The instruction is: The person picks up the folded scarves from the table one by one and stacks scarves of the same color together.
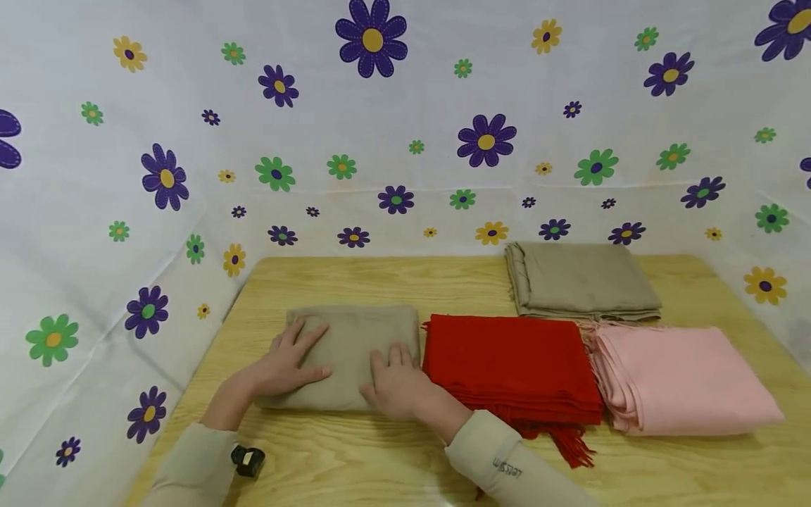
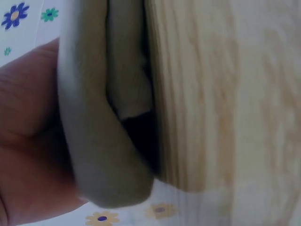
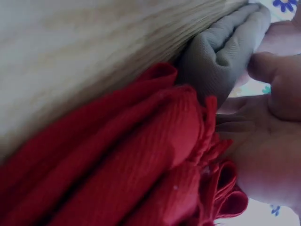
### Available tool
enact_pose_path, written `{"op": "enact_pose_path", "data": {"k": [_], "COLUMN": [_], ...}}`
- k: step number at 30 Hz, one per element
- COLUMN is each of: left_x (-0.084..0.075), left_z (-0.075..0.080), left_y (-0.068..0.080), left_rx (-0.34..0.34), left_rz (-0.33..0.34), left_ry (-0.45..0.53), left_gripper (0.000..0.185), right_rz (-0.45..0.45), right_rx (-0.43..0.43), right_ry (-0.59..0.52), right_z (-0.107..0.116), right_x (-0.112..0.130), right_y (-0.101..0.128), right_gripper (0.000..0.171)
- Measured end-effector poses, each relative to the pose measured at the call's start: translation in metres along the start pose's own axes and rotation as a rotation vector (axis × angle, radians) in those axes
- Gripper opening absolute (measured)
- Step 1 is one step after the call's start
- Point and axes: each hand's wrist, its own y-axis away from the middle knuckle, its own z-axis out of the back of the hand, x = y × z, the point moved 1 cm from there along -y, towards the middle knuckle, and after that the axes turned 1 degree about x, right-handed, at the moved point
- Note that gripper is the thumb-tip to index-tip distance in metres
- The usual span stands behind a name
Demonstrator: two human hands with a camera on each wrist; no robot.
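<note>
A folded beige cloth [image 1: 355, 331] lies flat on the left part of the wooden table. My left hand [image 1: 288, 362] rests on its left side with fingers spread. On its right front part lies my right hand [image 1: 399, 384], fingers stretched over the cloth near its right edge. In the left wrist view the thick folded edge of the beige cloth [image 2: 89, 117] shows close up, with the left hand [image 2: 33, 136] against its top. The right wrist view has the right hand [image 3: 268, 117] beside the rounded fold of the beige cloth [image 3: 211, 61].
Just right of the beige cloth sits a folded red fringed scarf [image 1: 507, 359]. Beyond it is a folded pink scarf [image 1: 690, 380], and a second folded beige cloth [image 1: 586, 282] lies behind them. A flower-printed white sheet [image 1: 431, 91] hangs around the wooden table [image 1: 329, 458].
</note>
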Motion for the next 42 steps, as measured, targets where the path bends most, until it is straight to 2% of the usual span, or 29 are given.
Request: {"op": "enact_pose_path", "data": {"k": [3,5,15,31,37,42], "left_x": [0.008,0.011,0.006,0.000,-0.003,-0.015], "left_z": [-0.003,-0.004,-0.005,-0.005,0.000,0.011], "left_y": [0.001,0.002,0.002,0.006,0.004,0.002], "left_rx": [0.018,0.018,0.016,-0.002,-0.002,0.027], "left_rz": [0.002,-0.008,-0.035,-0.042,-0.033,-0.008], "left_ry": [0.019,0.025,0.062,0.046,0.019,-0.070], "left_gripper": [0.085,0.086,0.086,0.083,0.083,0.078], "right_rz": [-0.029,-0.041,-0.036,-0.061,-0.022,0.034], "right_rx": [0.011,0.017,-0.004,-0.022,-0.047,-0.008], "right_ry": [0.131,0.169,0.242,0.236,0.236,0.174], "right_z": [-0.003,-0.004,-0.007,-0.012,-0.009,0.005], "right_x": [0.006,0.008,0.006,0.007,0.005,0.006], "right_y": [0.000,0.000,0.003,0.007,0.007,0.009], "right_gripper": [0.061,0.060,0.060,0.061,0.060,0.047]}}
